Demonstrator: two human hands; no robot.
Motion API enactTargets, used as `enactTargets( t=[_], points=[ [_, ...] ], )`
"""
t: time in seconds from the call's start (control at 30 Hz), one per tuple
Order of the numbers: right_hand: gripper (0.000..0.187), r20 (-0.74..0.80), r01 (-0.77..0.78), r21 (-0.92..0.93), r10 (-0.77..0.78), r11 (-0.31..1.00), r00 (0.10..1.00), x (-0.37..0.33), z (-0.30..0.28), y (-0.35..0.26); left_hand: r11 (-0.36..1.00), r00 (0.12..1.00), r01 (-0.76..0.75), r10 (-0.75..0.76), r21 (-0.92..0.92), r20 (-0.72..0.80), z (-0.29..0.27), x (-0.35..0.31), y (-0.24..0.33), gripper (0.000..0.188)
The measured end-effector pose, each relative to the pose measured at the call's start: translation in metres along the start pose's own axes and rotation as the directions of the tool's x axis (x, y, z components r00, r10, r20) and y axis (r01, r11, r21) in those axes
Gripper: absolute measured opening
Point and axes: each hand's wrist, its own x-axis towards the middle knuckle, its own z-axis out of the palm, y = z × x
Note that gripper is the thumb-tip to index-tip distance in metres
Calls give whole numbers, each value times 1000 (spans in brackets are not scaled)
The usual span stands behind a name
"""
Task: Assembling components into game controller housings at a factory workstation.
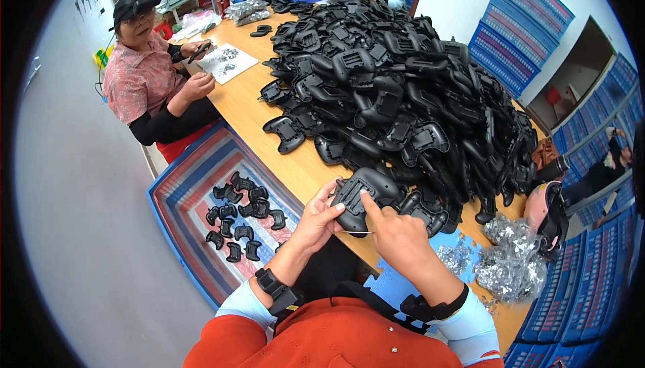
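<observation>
Person at the left: a co-worker in a pink patterned shirt (138,76) sits at the long side of the wooden table (269,136), holding a small black part over a white sheet.

Floor mat: a blue, red and white striped woven sheet (195,187) lies beside the table. On it sits a small bunch of black plastic shells (242,217).

Left hand: the left hand (317,220) grips the near left side of the black plastic game controller shell (363,197). Its fingers are curled tight around the edge.

Held shell: the black shell is up off the table, just in front of the big pile, between both hands.

Right hand: the right hand (400,234) holds the shell from the right. Its pointing finger presses on the top of the shell, and the other fingers are closed under it.

Big pile: a huge heap of black plastic controller shells (403,93) covers most of the table.

Small shiny bits: clear bags of little silver metal parts (510,264) lie on the table near the right hand.

Far right: stacks of blue plastic crates (584,301) stand by the table.
</observation>
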Motion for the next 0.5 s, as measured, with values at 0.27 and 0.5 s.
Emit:
enactTargets(
  t=[0.27,0.5],
  points=[
    [62,29,0,8,0,1000,1000,24,12,-12,998,998,-55,55,6,-6,-19,-4,7,70],
    [53,27,56,25,-57,998,998,41,12,-20,998,998,-63,62,-14,-27,-33,-5,10,70]
  ],
)
